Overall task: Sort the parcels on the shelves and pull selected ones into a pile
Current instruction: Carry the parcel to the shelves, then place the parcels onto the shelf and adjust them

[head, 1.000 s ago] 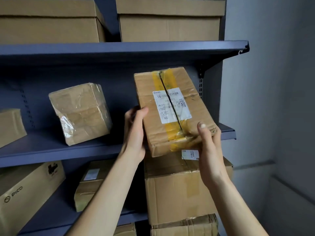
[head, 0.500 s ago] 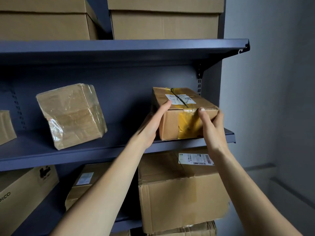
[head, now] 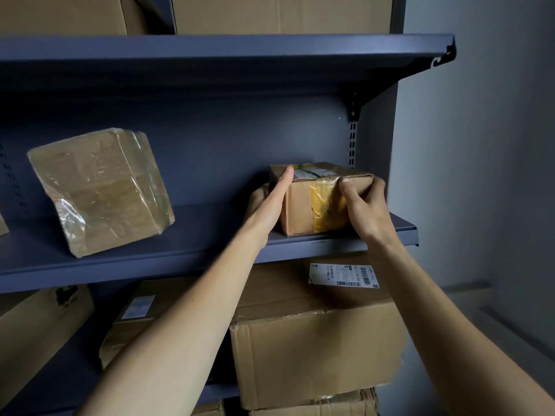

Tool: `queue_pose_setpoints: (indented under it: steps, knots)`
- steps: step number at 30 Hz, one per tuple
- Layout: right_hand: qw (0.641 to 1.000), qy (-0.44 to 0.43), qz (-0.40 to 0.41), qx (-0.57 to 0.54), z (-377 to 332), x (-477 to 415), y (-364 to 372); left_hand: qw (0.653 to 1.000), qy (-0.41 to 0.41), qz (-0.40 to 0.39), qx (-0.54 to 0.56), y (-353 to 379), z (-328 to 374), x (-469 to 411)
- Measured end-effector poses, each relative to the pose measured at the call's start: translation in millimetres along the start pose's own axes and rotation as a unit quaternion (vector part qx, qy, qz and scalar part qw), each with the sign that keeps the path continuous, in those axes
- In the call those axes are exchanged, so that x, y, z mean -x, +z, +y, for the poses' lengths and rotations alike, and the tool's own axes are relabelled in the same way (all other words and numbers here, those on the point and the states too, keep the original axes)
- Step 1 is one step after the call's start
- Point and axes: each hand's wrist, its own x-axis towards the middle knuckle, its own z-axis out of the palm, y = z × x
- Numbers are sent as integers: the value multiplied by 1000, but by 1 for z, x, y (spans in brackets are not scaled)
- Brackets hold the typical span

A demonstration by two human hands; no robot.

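A brown parcel with yellow tape lies flat on the right end of the blue middle shelf. My left hand holds its left side, thumb up along the front corner. My right hand grips its right front corner, thumb on the taped front face. A white label on the parcel's top is only partly visible. A second parcel wrapped in clear tape stands tilted on the same shelf to the left, well apart from both hands.
Large cardboard boxes fill the top shelf. Below the middle shelf stands a big box with a barcode label on another box, with smaller boxes to its left. A grey wall lies right of the shelving.
The parcel was held up tilted in front of the shelf; both hands have laid it flat on the middle shelf and slid it further back, still holding it.
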Motion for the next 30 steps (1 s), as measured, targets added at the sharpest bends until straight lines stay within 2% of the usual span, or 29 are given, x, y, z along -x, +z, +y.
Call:
queue_pose_setpoints:
  steps: [16,18,20,22,24,26,28,30]
  knots:
    - [996,53,-23,61,0,-20,7,998,-20,60,16,4,-17,-28]
    - [997,45,-20,59,1,-18,6,995,-6,102,-5,3,-20,-27]
    - [999,16,-8,47,2,-10,3,984,51,168,-14,3,-20,-18]
    - [997,-48,36,43,3,10,-6,966,145,215,5,1,-19,8]
    - [980,-154,108,70,7,37,-19,937,268,222,-1,-3,-28,46]
    - [955,-234,162,83,18,65,-33,919,340,195,-44,-11,-53,86]
    - [946,-244,191,92,40,88,-44,917,350,168,-87,-22,-85,121]
    - [956,-197,194,98,66,105,-51,929,308,170,-114,-34,-119,141]
